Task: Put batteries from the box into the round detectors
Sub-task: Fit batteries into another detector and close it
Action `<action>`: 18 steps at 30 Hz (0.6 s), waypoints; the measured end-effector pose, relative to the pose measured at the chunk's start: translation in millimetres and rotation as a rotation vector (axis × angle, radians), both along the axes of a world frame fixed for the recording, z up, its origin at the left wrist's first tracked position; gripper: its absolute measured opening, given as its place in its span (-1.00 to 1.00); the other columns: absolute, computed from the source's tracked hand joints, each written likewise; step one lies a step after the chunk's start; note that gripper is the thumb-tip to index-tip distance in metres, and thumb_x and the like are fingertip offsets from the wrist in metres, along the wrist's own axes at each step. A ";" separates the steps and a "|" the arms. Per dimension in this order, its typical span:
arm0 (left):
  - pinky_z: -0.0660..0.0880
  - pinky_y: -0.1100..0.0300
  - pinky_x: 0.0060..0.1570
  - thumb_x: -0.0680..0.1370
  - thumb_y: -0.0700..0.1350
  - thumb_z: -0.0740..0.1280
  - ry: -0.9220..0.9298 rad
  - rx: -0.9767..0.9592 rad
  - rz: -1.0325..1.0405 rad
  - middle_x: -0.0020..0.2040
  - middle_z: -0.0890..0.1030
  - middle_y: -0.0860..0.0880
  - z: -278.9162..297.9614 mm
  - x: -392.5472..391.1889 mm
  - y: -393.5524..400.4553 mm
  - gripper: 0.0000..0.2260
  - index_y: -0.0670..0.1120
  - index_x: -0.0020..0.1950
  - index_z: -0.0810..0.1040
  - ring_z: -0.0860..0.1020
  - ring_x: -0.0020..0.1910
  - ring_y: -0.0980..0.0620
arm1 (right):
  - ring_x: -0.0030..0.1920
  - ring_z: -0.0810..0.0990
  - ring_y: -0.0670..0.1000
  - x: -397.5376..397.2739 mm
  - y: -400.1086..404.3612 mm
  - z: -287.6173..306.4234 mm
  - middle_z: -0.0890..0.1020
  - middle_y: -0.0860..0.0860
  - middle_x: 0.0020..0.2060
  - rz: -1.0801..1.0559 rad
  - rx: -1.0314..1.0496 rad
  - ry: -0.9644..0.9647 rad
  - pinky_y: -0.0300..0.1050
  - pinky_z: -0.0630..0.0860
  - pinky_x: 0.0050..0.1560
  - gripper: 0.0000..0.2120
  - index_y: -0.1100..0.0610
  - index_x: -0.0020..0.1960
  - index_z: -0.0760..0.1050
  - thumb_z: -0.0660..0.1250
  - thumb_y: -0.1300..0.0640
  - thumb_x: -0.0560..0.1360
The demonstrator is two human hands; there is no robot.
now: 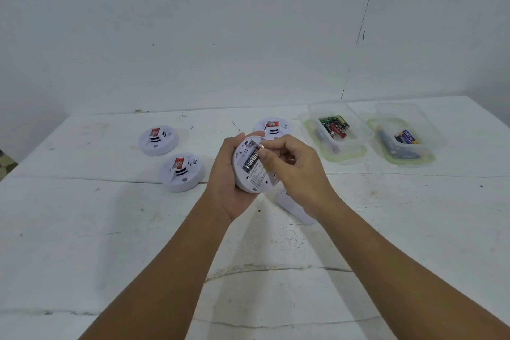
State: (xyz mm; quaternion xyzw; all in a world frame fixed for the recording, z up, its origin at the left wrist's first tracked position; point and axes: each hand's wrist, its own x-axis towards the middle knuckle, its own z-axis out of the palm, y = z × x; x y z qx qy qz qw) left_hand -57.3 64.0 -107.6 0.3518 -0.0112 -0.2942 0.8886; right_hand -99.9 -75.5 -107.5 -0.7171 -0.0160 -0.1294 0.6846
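Observation:
My left hand (226, 182) grips a white round detector (255, 179) from below, its back side turned up toward me. A black and red battery (252, 160) lies in the detector's open compartment. My right hand (292, 165) pinches the battery's upper end with thumb and fingertips. A clear plastic box (335, 156) at the back right holds several batteries in green, red and black. A second clear box (426, 154) further right holds blue batteries.
Three more white round detectors stand face up on the white table: one at back left (158, 141), one nearer (182, 172), one behind my hands (273, 126). A white cover piece (295, 207) lies under my right wrist. The wall rises behind the table.

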 end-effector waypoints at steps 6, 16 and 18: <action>0.49 -0.08 0.21 0.50 0.04 0.33 -0.028 0.005 -0.004 0.11 0.68 -0.16 3.5 1.4 -2.0 -0.67 -0.07 0.19 0.63 0.64 0.11 -0.16 | -0.16 0.49 -0.13 -1.5 -3.4 2.6 0.58 -0.05 -0.17 0.025 -0.024 0.006 -0.26 0.56 -0.08 -0.75 0.01 0.10 0.66 0.59 0.18 0.46; 0.49 -0.06 0.18 0.53 0.05 0.30 -0.016 0.009 0.003 0.12 0.67 -0.15 2.6 0.8 -5.5 -0.69 -0.05 0.19 0.62 0.65 0.07 -0.15 | -0.14 0.43 -0.10 -2.4 -4.2 -1.7 0.45 -0.02 -0.13 0.018 -0.011 -0.003 -0.29 0.48 -0.08 -0.75 -0.03 0.08 0.62 0.58 0.15 0.47; 0.50 -0.06 0.17 0.53 0.05 0.30 -0.015 0.001 0.003 0.12 0.67 -0.15 3.2 0.1 -7.1 -0.70 -0.05 0.19 0.62 0.65 0.09 -0.16 | -0.12 0.43 -0.09 -2.8 -2.7 -1.3 0.44 0.00 -0.09 0.005 -0.005 -0.007 -0.33 0.47 -0.09 -0.74 -0.05 0.09 0.60 0.57 0.15 0.47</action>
